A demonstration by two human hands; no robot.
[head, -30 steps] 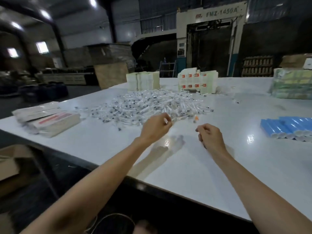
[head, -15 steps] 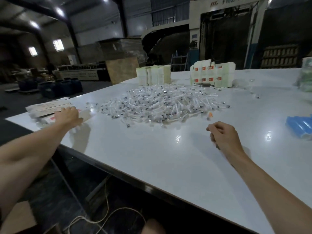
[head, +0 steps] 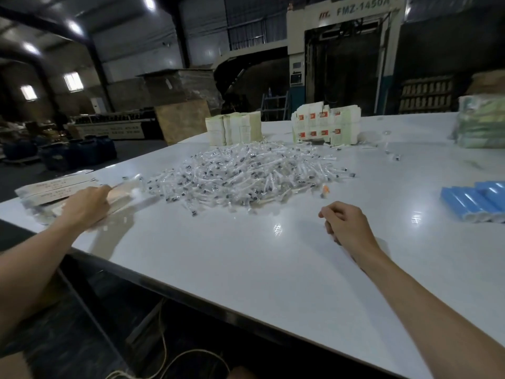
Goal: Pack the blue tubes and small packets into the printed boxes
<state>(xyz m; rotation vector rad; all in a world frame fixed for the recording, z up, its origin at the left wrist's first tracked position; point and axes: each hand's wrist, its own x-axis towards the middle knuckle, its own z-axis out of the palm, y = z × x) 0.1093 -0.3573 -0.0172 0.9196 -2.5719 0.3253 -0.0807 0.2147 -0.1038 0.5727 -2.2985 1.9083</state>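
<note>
Dim warehouse hall, with a tall grey machine point(head: 344, 50) noted at the rear. Glossy white table point(head: 246, 269). Heap of small clear packets point(head: 246, 173) is kept at centre. Flat printed card boxes point(head: 46, 187) are stacked at the left edge and blue plastic tubes point(head: 475, 201) at the right; none seen packed. Left hand point(head: 87, 206), moved from the heap, is laid on the stack, so box-fetching is judged begun; its grip cannot be told. Right hand point(head: 344, 224) is curled, contents undetermined.
</note>
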